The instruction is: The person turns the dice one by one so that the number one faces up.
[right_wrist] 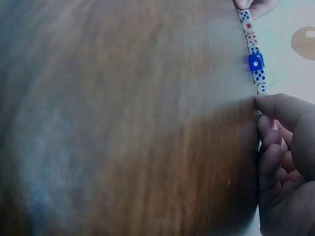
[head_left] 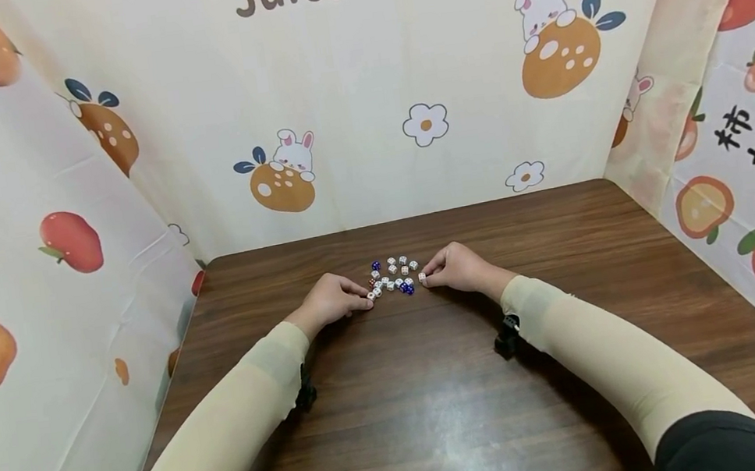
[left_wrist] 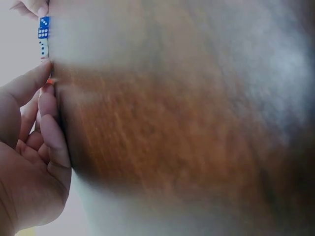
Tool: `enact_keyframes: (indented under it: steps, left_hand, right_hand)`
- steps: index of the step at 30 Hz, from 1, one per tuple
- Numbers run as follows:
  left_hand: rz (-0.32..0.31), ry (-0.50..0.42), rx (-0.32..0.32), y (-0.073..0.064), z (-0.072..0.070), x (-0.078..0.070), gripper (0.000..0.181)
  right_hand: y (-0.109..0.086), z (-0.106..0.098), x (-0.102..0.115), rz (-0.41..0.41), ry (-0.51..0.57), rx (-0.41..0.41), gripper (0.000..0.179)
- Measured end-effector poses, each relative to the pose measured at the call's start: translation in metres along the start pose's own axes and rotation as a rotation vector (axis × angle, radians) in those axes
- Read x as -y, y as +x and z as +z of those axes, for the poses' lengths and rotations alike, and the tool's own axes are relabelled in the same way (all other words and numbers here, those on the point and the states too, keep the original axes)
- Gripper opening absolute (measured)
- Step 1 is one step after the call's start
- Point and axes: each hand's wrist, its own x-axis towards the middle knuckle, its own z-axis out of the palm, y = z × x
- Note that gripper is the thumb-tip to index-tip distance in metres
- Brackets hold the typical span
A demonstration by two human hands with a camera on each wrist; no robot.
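Observation:
Several small dice lie grouped on the brown table, most of them white, like the white die (head_left: 393, 269), and a few dark blue, like the blue die (head_left: 376, 265). At the group's left edge my left hand (head_left: 332, 300) pinches a white die (head_left: 370, 296) between thumb and finger. Opposite it, my right hand (head_left: 461, 268) pinches another white die (head_left: 422, 278) slightly apart from the rest. In the left wrist view, the left hand (left_wrist: 42, 142) mostly hides its die. A blue die (right_wrist: 256, 62) stands among white ones beyond the right hand (right_wrist: 283, 162) in the right wrist view.
Behind the wood-grain table (head_left: 397, 398) rises a printed cloth backdrop (head_left: 357, 73) with fruit and rabbits. Similar cloth flanks the left and right sides. A black camera strap (head_left: 507, 336) is on the right wrist, close above the tabletop.

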Motion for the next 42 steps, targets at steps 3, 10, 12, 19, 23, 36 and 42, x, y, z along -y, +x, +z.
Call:
enact_keyframes:
  steps: [3, 10, 12, 19, 23, 36, 42]
  left_hand:
    - [0.008, -0.006, 0.005, 0.000, -0.001, -0.001, 0.025]
    - [0.041, -0.042, 0.023, 0.002, -0.003, -0.003, 0.033]
    - [0.045, -0.032, 0.020, 0.002, -0.003, -0.003, 0.031]
    - [0.043, 0.012, 0.001, 0.004, -0.002, -0.003, 0.028]
    - [0.040, 0.019, -0.007, 0.004, -0.001, -0.003, 0.029]
    - [0.024, 0.029, -0.014, -0.001, 0.001, -0.011, 0.021]
    - [0.006, 0.039, -0.021, -0.001, 0.002, -0.011, 0.019]
  right_hand:
    - [0.001, -0.001, 0.001, -0.001, -0.002, -0.003, 0.021]
    - [0.000, -0.003, 0.005, -0.004, 0.004, 0.000, 0.019]
    - [0.000, -0.003, 0.005, -0.007, 0.006, 0.000, 0.019]
    - [0.000, -0.004, 0.005, -0.016, 0.001, -0.005, 0.018]
    - [-0.001, -0.004, 0.006, -0.017, 0.002, -0.006, 0.018]
    - [0.000, -0.003, 0.003, 0.004, 0.022, 0.009, 0.017]
    - [-0.001, -0.002, 0.003, 0.001, 0.026, 0.008, 0.018]
